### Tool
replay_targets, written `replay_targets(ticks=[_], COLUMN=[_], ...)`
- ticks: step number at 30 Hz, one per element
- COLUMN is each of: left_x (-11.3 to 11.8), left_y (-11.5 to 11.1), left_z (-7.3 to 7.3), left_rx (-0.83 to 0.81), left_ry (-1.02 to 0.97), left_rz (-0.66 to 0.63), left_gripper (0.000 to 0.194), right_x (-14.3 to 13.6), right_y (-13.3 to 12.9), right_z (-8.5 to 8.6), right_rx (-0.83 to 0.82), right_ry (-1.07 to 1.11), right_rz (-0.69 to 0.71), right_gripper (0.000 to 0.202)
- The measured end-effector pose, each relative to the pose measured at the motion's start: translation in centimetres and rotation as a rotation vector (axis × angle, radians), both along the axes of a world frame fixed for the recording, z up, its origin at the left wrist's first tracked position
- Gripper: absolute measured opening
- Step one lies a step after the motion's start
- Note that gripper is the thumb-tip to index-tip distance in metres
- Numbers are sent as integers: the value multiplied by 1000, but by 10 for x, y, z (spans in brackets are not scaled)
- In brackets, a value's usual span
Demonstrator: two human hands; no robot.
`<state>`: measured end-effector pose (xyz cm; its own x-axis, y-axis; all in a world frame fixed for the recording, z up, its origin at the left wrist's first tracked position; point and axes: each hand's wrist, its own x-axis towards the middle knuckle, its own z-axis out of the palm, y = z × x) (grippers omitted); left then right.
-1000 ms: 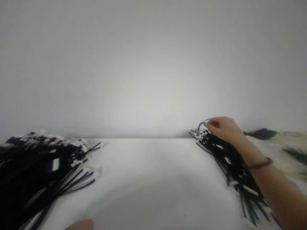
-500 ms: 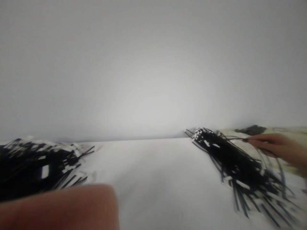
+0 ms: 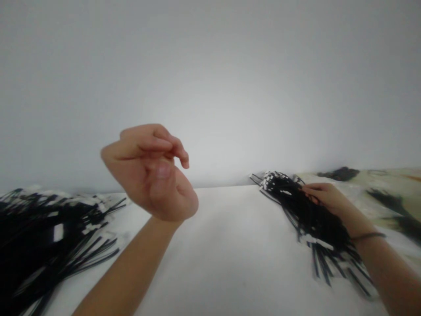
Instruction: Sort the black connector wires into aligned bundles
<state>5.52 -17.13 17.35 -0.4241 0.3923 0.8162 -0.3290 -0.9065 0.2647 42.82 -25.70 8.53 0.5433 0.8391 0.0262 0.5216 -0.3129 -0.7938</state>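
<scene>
My left hand [image 3: 154, 175] is raised above the white table, palm toward me, with its fingers curled and apart and nothing visible in it. On the right, my right hand [image 3: 317, 195] touches the upper right side of a bundle of black cables [image 3: 305, 210] with white connectors. Its fingertips are together against the cables, and whether they grip one is too blurred to tell. A dark band circles the right wrist. A larger pile of black cables [image 3: 36, 237] with white connectors lies at the left.
A white wall [image 3: 210, 87] rises behind the white table [image 3: 226, 254]. At the far right are clear and yellowish plastic bags [image 3: 375, 193] with dark items in or on them.
My left hand has come up from the lower left into full view. My right hand has moved left onto the bundle; the dark cable it held out to the right no longer shows there.
</scene>
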Motion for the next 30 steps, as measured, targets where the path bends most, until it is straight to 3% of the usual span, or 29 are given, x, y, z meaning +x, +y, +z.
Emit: replay_targets(ticks=[4,9,11,14,18,21,25,30], left_x=[13,11,12,18,27,27,23,19], left_y=[1,11,16,22,23,20,16,17], left_z=[-3,-10,-12,-17,-22,-22,-16,-15], left_rx=[50,37,-45,-205,-294,-303,-295,-334], left_ry=[-23,143,352,627,719,737,749,784], left_rz=[140,76,41,7,-1,3,45,76], left_gripper=[23,10,6,6,6,7,7,7], right_x=[-4,-24,-33,-34,-11,11,30,21], right_y=[8,2,-2,-3,-1,-3,-11,-19], right_z=[3,28,37,42,29,15,6,20], right_rx=[66,135,141,91,-146,-188,-47,420], right_ry=[212,285,200,-111,-476,-539,-392,133], right_rz=[79,143,158,3,-115,-205,-318,-235], right_gripper=[30,26,25,28,30,29,25,18])
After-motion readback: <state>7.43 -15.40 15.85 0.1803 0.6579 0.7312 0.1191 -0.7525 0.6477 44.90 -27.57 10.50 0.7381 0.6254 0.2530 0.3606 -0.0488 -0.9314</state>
